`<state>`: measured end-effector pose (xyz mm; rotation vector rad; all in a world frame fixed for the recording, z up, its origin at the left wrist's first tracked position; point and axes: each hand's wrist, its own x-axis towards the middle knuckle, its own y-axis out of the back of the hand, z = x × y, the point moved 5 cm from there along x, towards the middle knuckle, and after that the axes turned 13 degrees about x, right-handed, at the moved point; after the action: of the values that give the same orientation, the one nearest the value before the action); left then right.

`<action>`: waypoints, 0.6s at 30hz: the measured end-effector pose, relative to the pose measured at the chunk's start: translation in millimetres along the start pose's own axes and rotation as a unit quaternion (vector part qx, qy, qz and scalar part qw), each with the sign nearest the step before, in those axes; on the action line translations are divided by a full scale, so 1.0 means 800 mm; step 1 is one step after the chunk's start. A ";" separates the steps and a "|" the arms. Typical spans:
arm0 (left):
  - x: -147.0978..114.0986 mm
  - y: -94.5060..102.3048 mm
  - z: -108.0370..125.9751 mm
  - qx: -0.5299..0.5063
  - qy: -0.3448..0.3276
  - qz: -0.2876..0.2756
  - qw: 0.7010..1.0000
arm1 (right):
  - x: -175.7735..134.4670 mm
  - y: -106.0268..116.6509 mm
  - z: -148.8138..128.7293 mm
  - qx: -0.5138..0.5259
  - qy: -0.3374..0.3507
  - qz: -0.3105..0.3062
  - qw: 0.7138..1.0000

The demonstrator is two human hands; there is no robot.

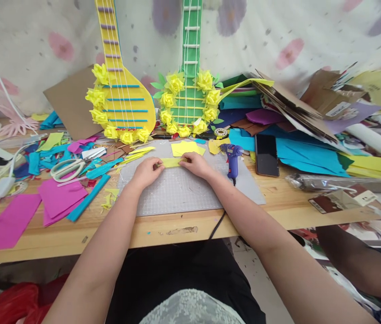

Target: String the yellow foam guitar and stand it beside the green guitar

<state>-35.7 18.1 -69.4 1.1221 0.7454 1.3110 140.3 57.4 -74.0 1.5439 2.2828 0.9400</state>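
Both hands hold a narrow strip of yellow crepe paper (171, 162) level over the grey cutting mat (177, 193). My left hand (148, 172) pinches its left end, and my right hand (195, 164) grips the right end. Just behind the strip lie more yellow paper pieces (186, 148). A blue hot glue gun (233, 159) rests on the mat to the right of my right hand. At the back stand a yellow paper lute (129, 96) and a green paper banjo-like instrument (190, 96), both trimmed with yellow paper flowers.
Scissors (67, 170), magenta paper sheets (61, 198) and blue scraps (89, 197) cover the left side. A phone (266, 155), blue paper (312, 155) and stacked cardboard (295, 108) are on the right. The glue gun's cord (218, 223) hangs over the table's front edge.
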 end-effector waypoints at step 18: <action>0.003 -0.004 -0.001 0.023 0.158 0.050 0.986 | -0.004 -0.004 0.007 -0.034 -0.052 0.076 0.995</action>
<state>-34.9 20.7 -72.4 1.0103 0.9654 1.5857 141.9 55.5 -81.0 1.7133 2.0658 0.9406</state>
